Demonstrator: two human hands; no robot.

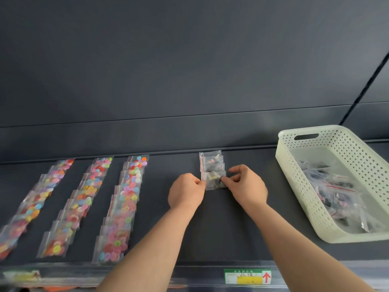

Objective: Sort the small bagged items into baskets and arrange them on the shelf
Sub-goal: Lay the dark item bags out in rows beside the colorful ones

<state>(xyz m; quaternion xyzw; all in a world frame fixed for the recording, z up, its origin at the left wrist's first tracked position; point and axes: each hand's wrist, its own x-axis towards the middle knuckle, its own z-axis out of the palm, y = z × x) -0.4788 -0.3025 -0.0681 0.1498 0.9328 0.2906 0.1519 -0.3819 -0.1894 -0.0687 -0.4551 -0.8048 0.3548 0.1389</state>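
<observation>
Clear plastic bag (213, 180) is lying near the back edge of the shelf (221, 228), fronting a short row (211, 161). Left hand (187, 191) and right hand (246, 186) are pinching its side edges. Probably light, floppy, slick, so edges look like the best hold.

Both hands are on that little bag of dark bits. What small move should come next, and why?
Probably let go, leaving the bag flat. The left hand and right hand pinch its side edges, and it already overlaps the near end of the short row on the shelf, like the colourful rows beside it. More bags wait in the basket.
</observation>
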